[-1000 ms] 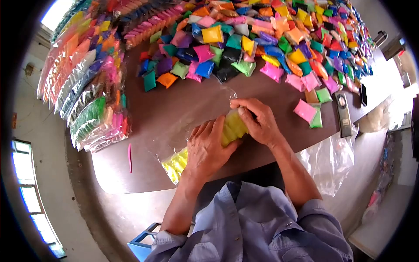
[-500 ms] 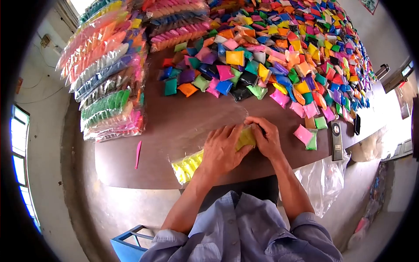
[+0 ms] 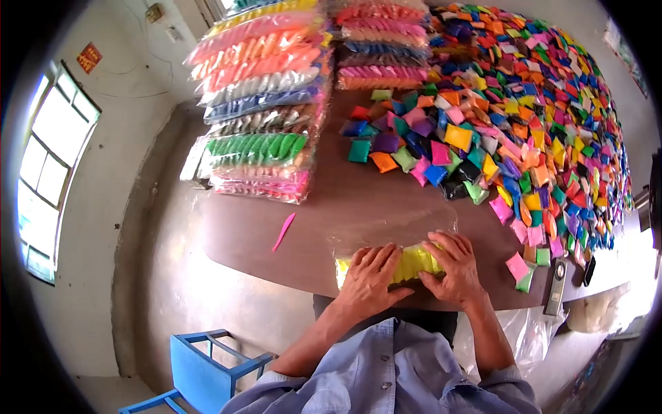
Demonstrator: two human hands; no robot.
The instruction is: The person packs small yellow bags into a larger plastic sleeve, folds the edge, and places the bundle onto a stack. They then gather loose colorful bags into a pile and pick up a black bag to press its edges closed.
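A clear plastic bag with a row of yellow pieces (image 3: 412, 263) lies near the front edge of the brown table (image 3: 276, 259). My left hand (image 3: 371, 279) rests over its left part, palm down with the fingers spread. On the bag's right end lies my right hand (image 3: 452, 268), its fingers apart and the thumb on the near side. The bag's empty clear film spreads on the table beyond the hands. A pink plastic tool (image 3: 283, 231) lies to the left of the bag.
Stacked clear bags of coloured pieces (image 3: 258, 148) stand at the back left. A big pile of small coloured packets (image 3: 545, 138) covers the right side. A grey device (image 3: 555, 288) lies at the right edge. A blue chair (image 3: 201, 372) stands at lower left.
The view has swung left, so the table things sit further right in the frame. The yellow bag now lies more level, and my right hand has opened out flatter over its right end.
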